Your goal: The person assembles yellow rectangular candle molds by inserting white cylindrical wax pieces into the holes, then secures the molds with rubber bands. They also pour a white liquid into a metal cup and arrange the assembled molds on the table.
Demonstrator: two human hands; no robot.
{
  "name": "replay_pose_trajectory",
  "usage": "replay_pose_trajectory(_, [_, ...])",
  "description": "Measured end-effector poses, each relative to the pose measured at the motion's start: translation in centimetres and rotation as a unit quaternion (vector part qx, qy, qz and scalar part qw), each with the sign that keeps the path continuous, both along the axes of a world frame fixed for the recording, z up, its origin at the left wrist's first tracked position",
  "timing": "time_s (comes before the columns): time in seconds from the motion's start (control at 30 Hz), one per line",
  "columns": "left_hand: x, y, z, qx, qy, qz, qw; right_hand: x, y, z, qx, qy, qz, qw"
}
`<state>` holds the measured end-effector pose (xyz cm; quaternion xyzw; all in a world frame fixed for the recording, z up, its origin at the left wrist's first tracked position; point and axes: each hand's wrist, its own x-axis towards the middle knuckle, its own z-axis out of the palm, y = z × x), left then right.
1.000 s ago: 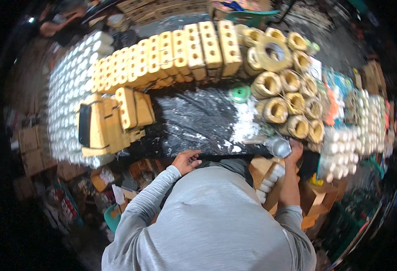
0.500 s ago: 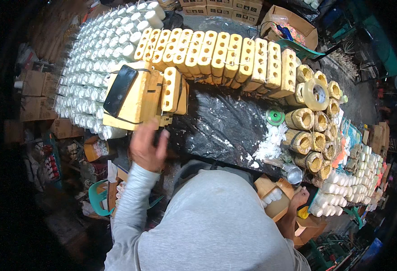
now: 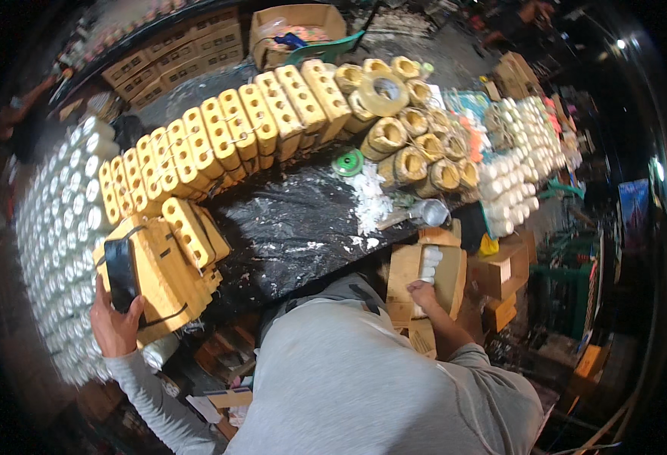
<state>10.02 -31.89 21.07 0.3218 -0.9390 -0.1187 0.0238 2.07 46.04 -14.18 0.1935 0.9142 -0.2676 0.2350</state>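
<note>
My left hand (image 3: 116, 326) is at the near end of a black smartphone (image 3: 122, 271), thumb and fingers on either side of it. The phone lies on a large yellow block (image 3: 159, 262) with black straps round it. A smaller yellow mould with a row of round holes (image 3: 188, 233) leans against that block. My right hand (image 3: 422, 294) is closed inside an open cardboard box (image 3: 449, 282), against a column of short white cylinders (image 3: 431, 260). Whatever its fingers hold is hidden.
A row of yellow holed moulds (image 3: 220, 133) crosses the black-covered table (image 3: 288, 227). Hollow tan cylinders (image 3: 405, 163) carry a tape roll (image 3: 384, 92). White flakes (image 3: 368, 199), a green disc (image 3: 348, 162) and a metal ladle (image 3: 427, 213) lie near. White cylinders (image 3: 60, 243) stand left.
The view has swung to the right. My left hand has moved from the strapped block's near edge to the phone. My right hand has moved into the cardboard box beside the white cylinders.
</note>
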Motion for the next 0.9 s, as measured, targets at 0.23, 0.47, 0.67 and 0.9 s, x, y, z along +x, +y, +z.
replay_pose_trajectory(0.23, [-0.3, 0.4, 1.3, 0.058, 0.066, -0.003, 0.996, 3.9, -5.0, -1.1, -0.084, -0.111, 0.081, 0.987])
replay_pose_trajectory(0.47, [-12.2, 15.0, 2.6, 0.446, 0.179, -0.030, 0.876, 3.6, -2.4, -1.8, -0.130, -0.193, -0.009, 0.973])
replay_pose_trajectory(0.67, [-38.6, 38.9, -4.3, 0.133, 0.054, -0.403, 0.904, 1.8, 1.5, -3.4, -0.166, -0.179, -0.117, 0.963])
replay_pose_trajectory(0.9, [-53.6, 55.6, -10.9, 0.064, 0.017, -0.506, 0.860, 2.5, 4.4, -0.7, -0.214, -0.125, -0.235, 0.940])
